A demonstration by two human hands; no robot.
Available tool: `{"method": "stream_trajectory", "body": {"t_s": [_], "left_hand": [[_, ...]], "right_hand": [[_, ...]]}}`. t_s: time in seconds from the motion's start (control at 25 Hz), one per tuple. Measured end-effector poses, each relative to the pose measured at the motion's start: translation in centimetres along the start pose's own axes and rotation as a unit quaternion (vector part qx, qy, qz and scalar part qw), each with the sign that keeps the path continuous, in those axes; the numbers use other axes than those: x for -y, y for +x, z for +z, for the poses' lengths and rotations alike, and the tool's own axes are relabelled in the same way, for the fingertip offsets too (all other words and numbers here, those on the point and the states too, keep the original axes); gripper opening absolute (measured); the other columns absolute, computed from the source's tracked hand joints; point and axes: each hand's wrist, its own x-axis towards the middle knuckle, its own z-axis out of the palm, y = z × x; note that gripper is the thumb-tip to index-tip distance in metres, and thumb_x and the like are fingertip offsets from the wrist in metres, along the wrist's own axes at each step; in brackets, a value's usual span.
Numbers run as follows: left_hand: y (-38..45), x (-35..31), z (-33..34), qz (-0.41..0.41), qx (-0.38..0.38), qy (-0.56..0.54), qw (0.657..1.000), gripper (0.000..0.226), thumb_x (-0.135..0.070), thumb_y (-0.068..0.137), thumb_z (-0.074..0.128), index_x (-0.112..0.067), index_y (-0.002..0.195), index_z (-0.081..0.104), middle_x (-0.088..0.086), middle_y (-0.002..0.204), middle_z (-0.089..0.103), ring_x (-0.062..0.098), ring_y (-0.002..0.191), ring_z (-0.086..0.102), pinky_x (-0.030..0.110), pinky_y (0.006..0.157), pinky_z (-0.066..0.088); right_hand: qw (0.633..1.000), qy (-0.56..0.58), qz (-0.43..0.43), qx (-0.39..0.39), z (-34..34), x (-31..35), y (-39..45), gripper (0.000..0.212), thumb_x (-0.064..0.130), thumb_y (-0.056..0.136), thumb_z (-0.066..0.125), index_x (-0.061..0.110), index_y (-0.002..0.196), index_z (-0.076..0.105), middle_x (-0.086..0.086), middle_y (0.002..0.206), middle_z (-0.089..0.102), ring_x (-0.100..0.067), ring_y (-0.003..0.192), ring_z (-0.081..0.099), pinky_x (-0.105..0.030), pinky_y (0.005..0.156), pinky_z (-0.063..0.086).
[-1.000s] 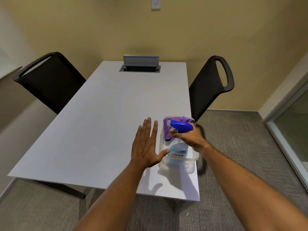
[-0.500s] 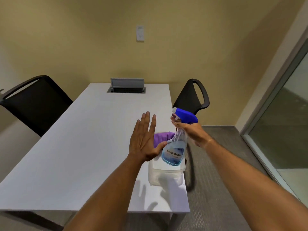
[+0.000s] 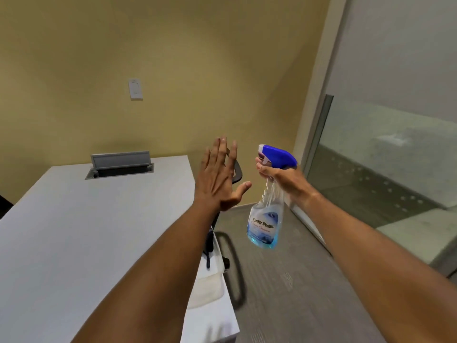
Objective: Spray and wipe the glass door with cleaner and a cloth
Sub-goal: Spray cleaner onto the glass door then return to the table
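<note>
My right hand (image 3: 284,179) grips the neck of a clear spray bottle (image 3: 265,221) with a blue trigger head and a little blue liquid at the bottom; it hangs in the air past the table's right edge. To its left, my left hand (image 3: 220,179) is raised flat with fingers apart and holds nothing. The glass door (image 3: 395,157), in a grey metal frame, fills the right side, beyond the bottle. The clear plastic tub (image 3: 210,283) sits on the table's right edge, mostly hidden by my left forearm. The purple cloth is hidden.
A white table (image 3: 86,231) with an open cable hatch (image 3: 120,164) fills the lower left. A black chair (image 3: 232,263) stands against the table's right side. Grey carpet (image 3: 296,293) lies between table and door. A light switch (image 3: 135,89) is on the yellow wall.
My right hand has lifted the spray bottle out of the tub and carried it up and right. My view has swung right toward the glass door. My left hand has risen off the table.
</note>
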Motion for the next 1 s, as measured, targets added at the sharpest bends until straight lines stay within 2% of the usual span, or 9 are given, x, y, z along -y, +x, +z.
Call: {"method": "stream_trajectory", "body": {"t_s": [0.12,0.32,0.6,0.72,0.8,1.0], "left_hand": [[3.8,-4.4,-0.7,0.046,-0.025,-0.007,0.999,0.100,-0.074,0.083,0.027,-0.013,0.152,-0.013,0.016,0.161,-0.013,0.030,0.149,-0.012,0.044,0.121,0.000],[9.2,-13.9,-1.3,0.108,-0.054,-0.029,0.992,0.100,-0.076,0.083,0.020,-0.012,0.151,-0.017,0.016,0.160,-0.016,0.029,0.148,-0.014,0.045,0.121,-0.001],[14.6,-30.7,-1.1,0.169,-0.093,-0.088,0.977,0.097,-0.074,0.083,0.018,-0.014,0.151,-0.018,0.015,0.160,-0.018,0.026,0.148,-0.017,0.044,0.122,-0.001],[16.9,-37.6,-0.9,0.198,-0.103,-0.116,0.968,0.097,-0.073,0.083,0.021,-0.015,0.151,-0.018,0.015,0.160,-0.019,0.027,0.148,-0.017,0.044,0.122,-0.001],[18.0,-41.8,-0.5,0.219,-0.103,-0.129,0.962,0.098,-0.072,0.083,0.023,-0.015,0.151,-0.019,0.015,0.159,-0.020,0.027,0.148,-0.018,0.045,0.122,0.000],[21.0,-51.8,0.7,0.274,-0.111,-0.160,0.942,0.098,-0.070,0.084,0.025,-0.014,0.150,-0.021,0.016,0.159,-0.021,0.028,0.147,-0.019,0.046,0.121,-0.001]], "right_hand": [[0.997,-0.013,-0.031,-0.068,-4.8,2.3,-0.9,0.030,0.022,0.082,0.077,0.022,0.110,0.067,-0.008,0.112,0.072,-0.021,0.104,0.069,-0.039,0.094,0.055],[0.985,-0.025,-0.077,-0.152,-14.1,6.4,-3.3,0.023,0.015,0.082,0.077,0.022,0.099,0.065,-0.010,0.107,0.071,-0.015,0.093,0.071,-0.034,0.079,0.061],[0.958,-0.022,-0.109,-0.264,-30.4,8.5,-8.3,0.032,0.012,0.081,0.077,0.016,0.109,0.062,-0.008,0.112,0.070,-0.020,0.103,0.069,-0.034,0.086,0.059],[0.943,-0.031,-0.114,-0.311,-37.1,8.6,-10.7,0.026,0.011,0.081,0.077,0.023,0.097,0.061,-0.011,0.108,0.071,-0.018,0.101,0.069,-0.032,0.086,0.059],[0.933,-0.049,-0.108,-0.340,-41.1,8.5,-12.2,0.020,0.011,0.082,0.075,0.021,0.093,0.062,-0.014,0.102,0.070,-0.018,0.094,0.068,-0.028,0.082,0.059],[0.898,-0.062,-0.082,-0.429,-49.8,8.2,-15.5,0.033,0.015,0.082,0.075,0.014,0.110,0.058,-0.010,0.102,0.066,-0.017,0.091,0.066,-0.031,0.086,0.056]]}}
